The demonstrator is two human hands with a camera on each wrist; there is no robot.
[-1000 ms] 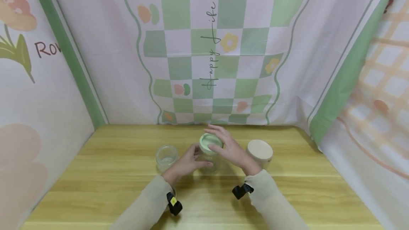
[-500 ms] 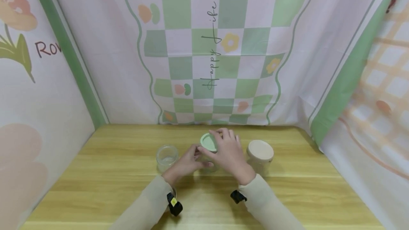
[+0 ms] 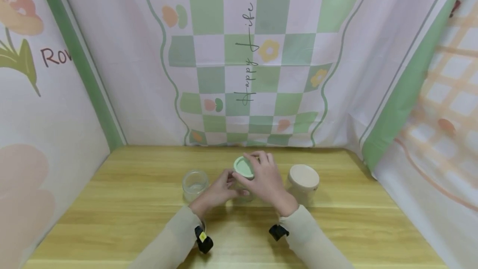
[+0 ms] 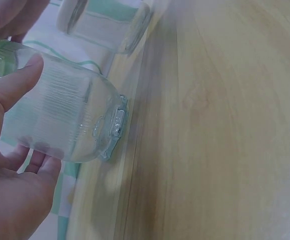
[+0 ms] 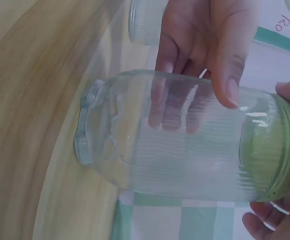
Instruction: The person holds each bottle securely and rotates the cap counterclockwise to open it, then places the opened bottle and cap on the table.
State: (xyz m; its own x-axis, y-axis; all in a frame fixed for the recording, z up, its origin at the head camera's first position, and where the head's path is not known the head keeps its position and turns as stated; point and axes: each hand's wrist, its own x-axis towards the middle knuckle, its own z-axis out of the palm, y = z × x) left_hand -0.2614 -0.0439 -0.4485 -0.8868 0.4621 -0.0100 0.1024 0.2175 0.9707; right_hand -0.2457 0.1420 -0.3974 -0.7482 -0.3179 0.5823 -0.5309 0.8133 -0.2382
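Note:
A clear ribbed glass jar (image 5: 185, 145) stands upright between my hands, its base at the wooden table. On its mouth sits a pale green lid (image 3: 243, 167). My left hand (image 3: 219, 190) grips the jar's side, thumb in front and fingers behind, as the left wrist view shows on the glass (image 4: 60, 110). With thumb and fingers my right hand (image 3: 267, 179) holds the lid's rim from the right. Much of the jar's body is hidden by the hands in the head view.
To the left stands a lidless glass jar (image 3: 195, 185). A jar with a cream lid (image 3: 304, 176) stands to the right. A rounded edge (image 3: 203, 224) shows from behind the left wrist. Patterned cloth (image 3: 239, 74) hangs behind the wooden table (image 3: 239, 244).
My right hand has gone from spread fingers over the lid to gripping its rim, its wrist turning. In the last half second it hardly shifts. The left hand has stayed on the jar.

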